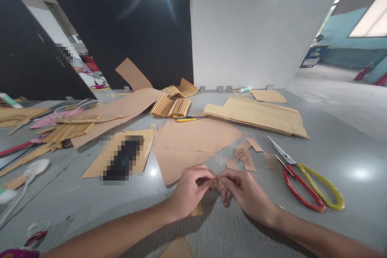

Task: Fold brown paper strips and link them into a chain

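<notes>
My left hand [192,189] and my right hand [246,193] meet fingertip to fingertip just above the table. Both are closed in a pinch on a small piece of brown paper [219,181], mostly hidden by the fingers. Behind them lies a large sheet of brown paper [184,147]. Small cut paper pieces [249,162] are scattered just beyond my right hand. Large scissors [305,181], with one red and one yellow handle, lie partly open to its right. Another tan paper scrap [197,209] shows below my left hand.
A yellow cutter knife [185,119] rests before pleated brown paper [171,105]. Folded brown paper [256,115] lies at the back right. A dark, pixelated item [123,159] sits on a tan sheet at left. Black and white panels [242,36] stand behind; a white cable [18,201] runs at left.
</notes>
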